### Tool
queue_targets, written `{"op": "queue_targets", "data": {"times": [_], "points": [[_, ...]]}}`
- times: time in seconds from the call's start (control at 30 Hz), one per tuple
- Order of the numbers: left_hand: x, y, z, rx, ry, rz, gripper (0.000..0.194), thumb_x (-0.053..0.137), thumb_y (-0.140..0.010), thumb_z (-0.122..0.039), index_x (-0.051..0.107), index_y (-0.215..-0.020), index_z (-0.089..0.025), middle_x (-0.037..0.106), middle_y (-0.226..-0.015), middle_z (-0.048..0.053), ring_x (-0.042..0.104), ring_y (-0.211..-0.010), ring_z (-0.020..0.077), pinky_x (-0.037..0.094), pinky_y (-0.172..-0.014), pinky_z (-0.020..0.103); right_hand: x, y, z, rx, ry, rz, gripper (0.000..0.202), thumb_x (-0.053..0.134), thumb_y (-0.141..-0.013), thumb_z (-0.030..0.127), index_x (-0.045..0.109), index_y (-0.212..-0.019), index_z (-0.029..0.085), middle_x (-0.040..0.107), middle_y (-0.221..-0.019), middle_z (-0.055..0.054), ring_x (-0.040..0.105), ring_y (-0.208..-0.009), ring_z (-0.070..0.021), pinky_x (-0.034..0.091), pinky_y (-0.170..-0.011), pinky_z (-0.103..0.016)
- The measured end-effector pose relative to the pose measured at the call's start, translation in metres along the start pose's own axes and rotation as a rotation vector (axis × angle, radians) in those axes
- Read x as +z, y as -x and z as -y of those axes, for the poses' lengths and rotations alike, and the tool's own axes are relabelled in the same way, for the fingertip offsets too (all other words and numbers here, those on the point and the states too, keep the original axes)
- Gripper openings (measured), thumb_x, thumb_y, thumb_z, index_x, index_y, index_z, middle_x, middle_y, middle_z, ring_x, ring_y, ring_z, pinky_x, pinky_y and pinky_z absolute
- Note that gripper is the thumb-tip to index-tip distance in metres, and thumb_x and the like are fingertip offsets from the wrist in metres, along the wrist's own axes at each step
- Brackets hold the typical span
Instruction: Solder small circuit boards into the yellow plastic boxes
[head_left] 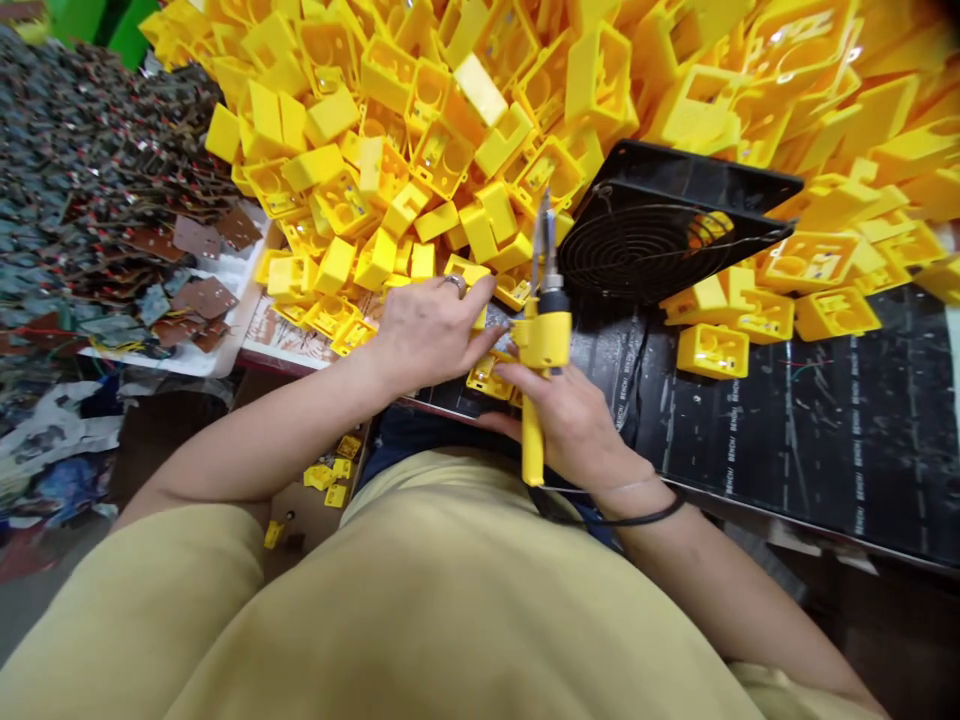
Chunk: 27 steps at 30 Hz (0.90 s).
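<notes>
Black bench covering, printed with white lettering, spreads in front of and to the right of a square black fan with a round wire grille. Left of the fan, on its near side, two bare hands are close together. The right hand has its fingers closed around a yellow soldering iron, whose metal tip points away from the wearer, just beside the fan's left edge. Farther left of the fan, the left hand wears a ring, its index finger and thumb apart; the fingertips are partly hidden, so I cannot tell whether they grip anything. Between the hands, nearer the wearer than the fan, lies a small open yellow housing. A great heap of similar yellow parts rises behind the fan and reaches to both sides of it. Far left of the fan, dark circuit boards pile up above a white tray. Nearest the wearer, well below the fan, is an olive-yellow shirt.
</notes>
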<state>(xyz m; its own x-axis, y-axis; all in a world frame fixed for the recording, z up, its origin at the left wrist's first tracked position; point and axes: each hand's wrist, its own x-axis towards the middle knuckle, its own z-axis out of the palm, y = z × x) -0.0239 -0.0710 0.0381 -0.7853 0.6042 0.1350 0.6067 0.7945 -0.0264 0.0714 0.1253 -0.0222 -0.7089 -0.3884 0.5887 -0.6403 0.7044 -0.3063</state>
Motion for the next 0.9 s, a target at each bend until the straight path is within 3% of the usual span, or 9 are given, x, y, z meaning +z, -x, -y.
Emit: {"op": "queue_targets", "data": {"times": [0.1, 0.2, 0.27, 0.33, 0.43, 0.6, 0.7, 0.8, 0.9], "points": [[-0.011, -0.008, 0.011, 0.005, 0.117, 0.127, 0.045, 0.048, -0.092, -0.036, 0.059, -0.131, -0.015, 0.074, -0.091, 0.009, 0.07, -0.085, 0.0237, 0.047, -0.072, 0.03, -0.006, 0.002, -0.007, 0.013, -0.015, 0.007, 0.045, 0.07, -0.088, 0.024, 0.049, -0.128, 0.023, 0.069, -0.106, -0.007, 0.07, -0.095, -0.0238, 0.061, -0.078, -0.036], [-0.021, -0.011, 0.02, 0.131, 0.277, 0.313, 0.035, 0.045, -0.094, -0.028, 0.067, -0.12, -0.021, 0.076, -0.094, 0.004, 0.07, -0.084, 0.0175, 0.048, -0.076, 0.027, -0.022, 0.009, -0.017, 0.039, -0.047, 0.015, 0.056, 0.073, -0.085, 0.022, 0.045, -0.134, 0.025, 0.068, -0.114, -0.008, 0.068, -0.108, -0.0265, 0.061, -0.085, -0.039], [-0.021, -0.01, 0.017, 0.209, 0.245, 0.396, 0.033, 0.044, -0.095, -0.024, 0.07, -0.115, -0.022, 0.076, -0.1, 0.004, 0.07, -0.088, 0.0181, 0.048, -0.076, 0.027, -0.029, 0.013, -0.021, 0.049, -0.057, 0.029, 0.058, 0.073, -0.085, 0.021, 0.045, -0.135, 0.025, 0.069, -0.113, -0.007, 0.067, -0.109, -0.0274, 0.061, -0.084, -0.04], [-0.018, -0.005, 0.009, 0.195, 0.097, 0.423, 0.034, 0.042, -0.096, -0.024, 0.071, -0.114, -0.022, 0.076, -0.1, 0.006, 0.071, -0.088, 0.0223, 0.048, -0.071, 0.03, -0.029, 0.016, -0.023, 0.043, -0.063, 0.053, 0.054, 0.073, -0.085, 0.022, 0.048, -0.133, 0.024, 0.07, -0.107, -0.007, 0.07, -0.102, -0.0265, 0.062, -0.079, -0.038], [-0.016, 0.008, -0.001, 0.135, -0.063, 0.365, 0.037, 0.038, -0.1, -0.03, 0.069, -0.117, -0.021, 0.075, -0.098, 0.01, 0.07, -0.09, 0.027, 0.047, -0.064, 0.032, -0.025, 0.019, -0.022, 0.032, -0.078, 0.075, 0.049, 0.071, -0.086, 0.021, 0.05, -0.13, 0.023, 0.071, -0.106, -0.007, 0.072, -0.096, -0.0246, 0.062, -0.078, -0.036], [-0.014, 0.036, 0.002, 0.196, -0.032, 0.141, 0.056, 0.051, -0.093, -0.058, 0.061, -0.128, -0.016, 0.068, -0.116, 0.014, 0.067, -0.1, 0.0309, 0.051, -0.067, 0.035, -0.024, 0.021, -0.022, 0.051, -0.125, 0.052, 0.058, 0.072, -0.085, 0.018, 0.045, -0.136, 0.024, 0.07, -0.11, -0.008, 0.068, -0.11, -0.026, 0.061, -0.089, -0.038], [-0.003, 0.043, 0.004, 0.262, 0.045, 0.111, 0.048, 0.06, -0.092, -0.044, 0.059, -0.127, -0.012, 0.069, -0.112, 0.015, 0.067, -0.098, 0.0285, 0.054, -0.075, 0.035, -0.024, 0.022, -0.024, 0.057, -0.144, 0.07, 0.057, 0.071, -0.086, 0.019, 0.045, -0.136, 0.026, 0.07, -0.113, -0.007, 0.068, -0.11, -0.0245, 0.06, -0.091, -0.037], [0.007, 0.04, -0.001, 0.342, 0.208, 0.096, 0.035, 0.058, -0.093, -0.026, 0.058, -0.124, -0.01, 0.069, -0.117, 0.014, 0.064, -0.11, 0.0253, 0.053, -0.091, 0.034, -0.02, 0.025, -0.026, 0.056, -0.169, 0.106, 0.053, 0.071, -0.086, 0.02, 0.049, -0.134, 0.027, 0.068, -0.118, -0.008, 0.068, -0.111, -0.0257, 0.061, -0.091, -0.04], [0.011, 0.038, -0.007, 0.397, 0.284, 0.092, 0.036, 0.057, -0.094, -0.028, 0.057, -0.125, -0.011, 0.068, -0.123, 0.016, 0.065, -0.109, 0.0247, 0.053, -0.092, 0.035, -0.016, 0.027, -0.029, 0.078, -0.18, 0.095, 0.046, 0.072, -0.084, 0.02, 0.057, -0.127, 0.027, 0.068, -0.122, -0.012, 0.068, -0.11, -0.0314, 0.062, -0.087, -0.044]]}}
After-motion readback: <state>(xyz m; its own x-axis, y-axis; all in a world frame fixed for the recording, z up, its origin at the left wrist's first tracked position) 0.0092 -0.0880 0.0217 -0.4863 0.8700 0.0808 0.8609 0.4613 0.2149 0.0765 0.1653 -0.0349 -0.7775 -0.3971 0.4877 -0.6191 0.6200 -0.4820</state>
